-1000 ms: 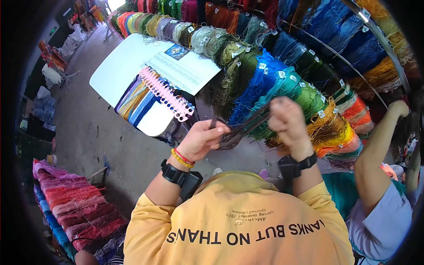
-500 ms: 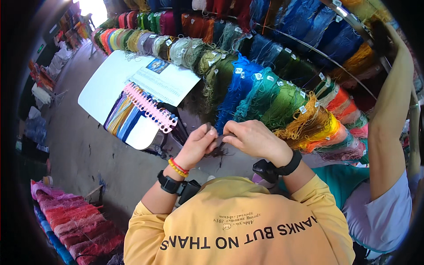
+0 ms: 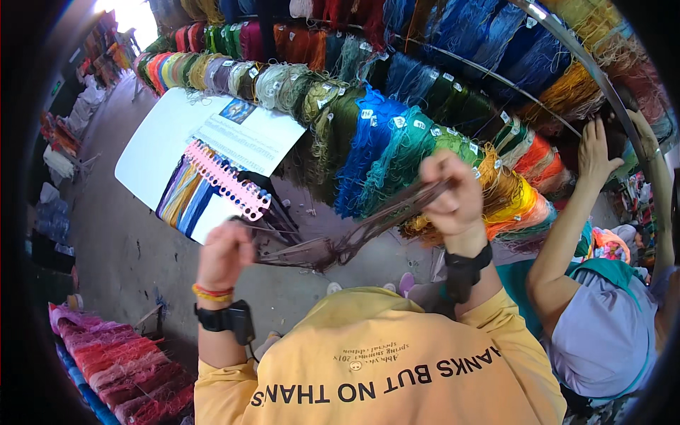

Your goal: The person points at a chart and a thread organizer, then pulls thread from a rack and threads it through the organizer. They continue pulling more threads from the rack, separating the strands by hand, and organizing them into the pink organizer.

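A skein of dark brown thread point(image 3: 368, 230) stretches loosely between my two hands, sagging in the middle with some strands tangled. My left hand point(image 3: 225, 253) is closed round its left end, close to the near edge of a white board. Higher up, my right hand point(image 3: 452, 195) grips the other end in bent fingers, in front of the green and gold skeins on the rack. On the white board point(image 3: 152, 131) lies a pink punched card point(image 3: 225, 180) with bundles of purple, gold and blue thread point(image 3: 188, 198) hanging from its holes.
A long rack of tagged skeins point(image 3: 382, 134) in many colours runs along the far side. At right, a co-worker point(image 3: 602, 326) reaches up to a curved metal rail point(image 3: 616, 92). Pink and red skeins point(image 3: 120, 361) lie at lower left, beside the grey floor point(image 3: 113, 248).
My hands have moved far apart, left hand to the left and right hand up and right, drawing the brown skein out between them. The co-worker's near arm has lowered.
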The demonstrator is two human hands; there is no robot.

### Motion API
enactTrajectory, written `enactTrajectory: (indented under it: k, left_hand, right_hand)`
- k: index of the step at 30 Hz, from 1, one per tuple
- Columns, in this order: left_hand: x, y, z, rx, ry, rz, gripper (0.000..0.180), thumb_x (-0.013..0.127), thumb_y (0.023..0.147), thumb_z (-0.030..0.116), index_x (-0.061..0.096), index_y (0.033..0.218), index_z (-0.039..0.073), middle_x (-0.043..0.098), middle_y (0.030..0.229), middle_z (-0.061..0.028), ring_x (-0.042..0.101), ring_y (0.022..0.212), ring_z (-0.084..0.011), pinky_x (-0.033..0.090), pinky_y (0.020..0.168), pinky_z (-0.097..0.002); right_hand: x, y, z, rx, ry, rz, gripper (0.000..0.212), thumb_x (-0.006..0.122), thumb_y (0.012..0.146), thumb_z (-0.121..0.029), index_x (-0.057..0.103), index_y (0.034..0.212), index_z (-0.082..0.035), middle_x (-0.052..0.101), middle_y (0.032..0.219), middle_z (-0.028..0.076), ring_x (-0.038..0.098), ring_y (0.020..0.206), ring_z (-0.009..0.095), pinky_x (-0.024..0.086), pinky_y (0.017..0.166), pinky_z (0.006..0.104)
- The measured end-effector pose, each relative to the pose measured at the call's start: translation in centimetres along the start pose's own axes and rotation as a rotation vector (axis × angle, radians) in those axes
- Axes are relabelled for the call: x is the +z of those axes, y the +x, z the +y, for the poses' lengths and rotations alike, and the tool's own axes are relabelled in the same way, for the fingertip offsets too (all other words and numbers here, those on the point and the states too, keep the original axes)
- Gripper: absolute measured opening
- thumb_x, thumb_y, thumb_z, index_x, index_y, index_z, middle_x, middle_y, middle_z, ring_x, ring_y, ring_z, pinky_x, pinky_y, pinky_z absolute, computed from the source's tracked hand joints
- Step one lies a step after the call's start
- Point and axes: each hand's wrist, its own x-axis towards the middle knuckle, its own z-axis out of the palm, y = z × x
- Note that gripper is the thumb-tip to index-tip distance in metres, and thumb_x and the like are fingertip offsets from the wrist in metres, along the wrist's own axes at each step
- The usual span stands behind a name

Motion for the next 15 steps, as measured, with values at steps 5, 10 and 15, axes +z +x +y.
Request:
enactTrajectory:
  k: [5,10,15]
  left_hand:
    - [-6.5,-2.5,5.9,0.276,-0.523,0.254,0.026,0.035,0.09,0.02,0.046,0.073,0.005,0.03,0.05,0.0039,0.026,0.04,-0.0046,0.022,0.037,-0.0202]
    - [-18.6,-8.7,8.5,0.495,-0.574,0.607,0.024,0.035,0.089,0.016,0.042,0.069,0.006,0.025,0.048,0.0029,0.021,0.04,-0.0071,0.019,0.039,-0.0214]
    - [-34.0,-16.7,7.3,0.443,-0.401,1.207,0.02,0.034,0.087,0.017,0.043,0.07,0.011,0.028,0.051,0.0018,0.023,0.041,-0.0124,0.023,0.041,-0.0277]
  right_hand:
    - [-4.4,-1.9,-3.0,-0.185,0.062,0.337,0.015,0.043,0.087,-0.021,0.046,0.078,-0.01,0.043,0.067,0.0,0.038,0.049,0.006,0.031,0.045,0.0192]
    - [-8.3,-4.6,-5.2,-0.389,-0.229,0.716,0.015,0.045,0.086,-0.022,0.046,0.079,-0.009,0.047,0.07,0.002,0.045,0.059,0.01,0.039,0.054,0.0226]
    - [-8.9,-5.6,-8.7,-0.707,-0.593,0.885,0.014,0.045,0.086,-0.017,0.046,0.082,-0.004,0.051,0.077,0.006,0.054,0.077,0.017,0.045,0.067,0.0282]
